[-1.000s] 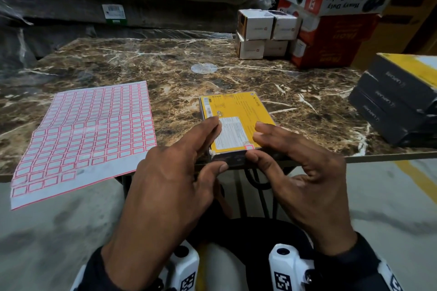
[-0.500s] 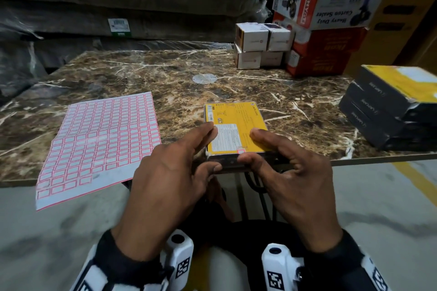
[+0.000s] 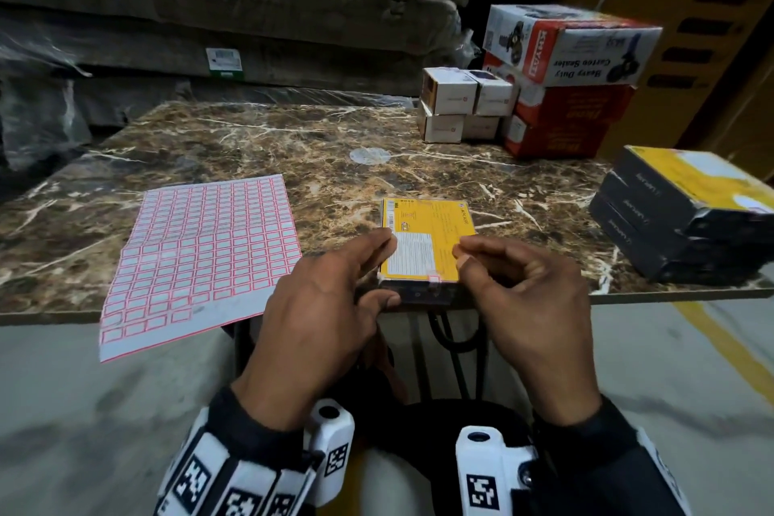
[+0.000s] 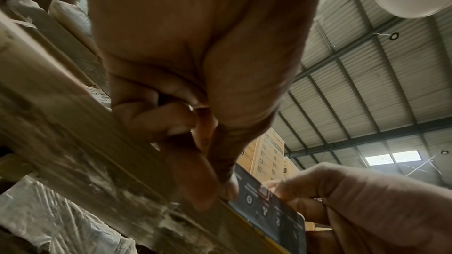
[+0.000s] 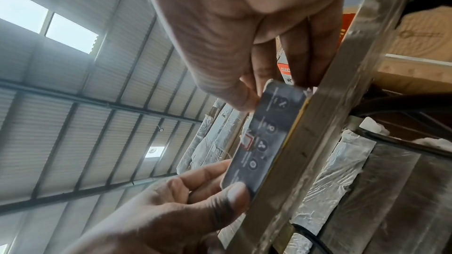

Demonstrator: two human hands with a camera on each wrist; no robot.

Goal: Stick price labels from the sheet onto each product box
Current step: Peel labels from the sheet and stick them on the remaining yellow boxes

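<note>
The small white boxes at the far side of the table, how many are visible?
4, in two layers: upper left, upper right, lower left, lower right. More may be hidden behind them.

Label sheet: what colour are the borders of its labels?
Red, on the label sheet; clearest in the head view.

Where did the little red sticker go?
In the head view, the sticker sits on the yellow box, folded over its near edge at the table's front, between the left hand and right hand.

Marble table before plastic-wrapped mattresses.
</note>
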